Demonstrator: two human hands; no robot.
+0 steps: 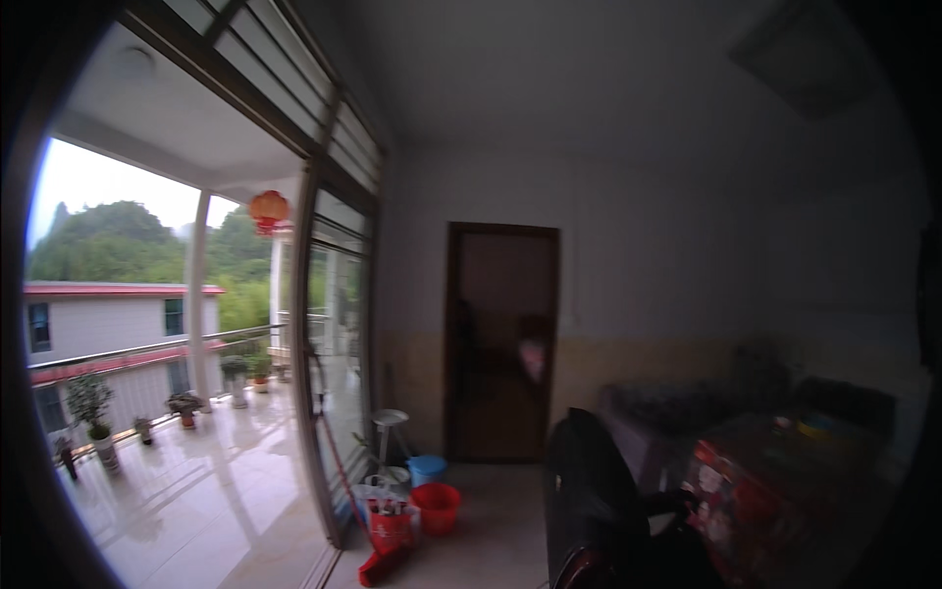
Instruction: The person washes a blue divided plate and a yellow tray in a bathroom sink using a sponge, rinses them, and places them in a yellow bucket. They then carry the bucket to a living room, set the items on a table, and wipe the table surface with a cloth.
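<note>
Neither of my hands shows in the head view, and no forearm comes in from the lower edge. Nearest in front stands a black high-backed armchair, with a table under a red patterned cover to its right. By the door frame, a red broom leans with its head on the floor. Beside it are a red bucket, a blue bucket and a red bag with things sticking out of its top.
A glass sliding door opens at left onto a tiled balcony with several potted plants and a railing. A red lantern hangs outside. Straight ahead is a dark doorway. The right side is dim, with a sofa-like shape against the wall.
</note>
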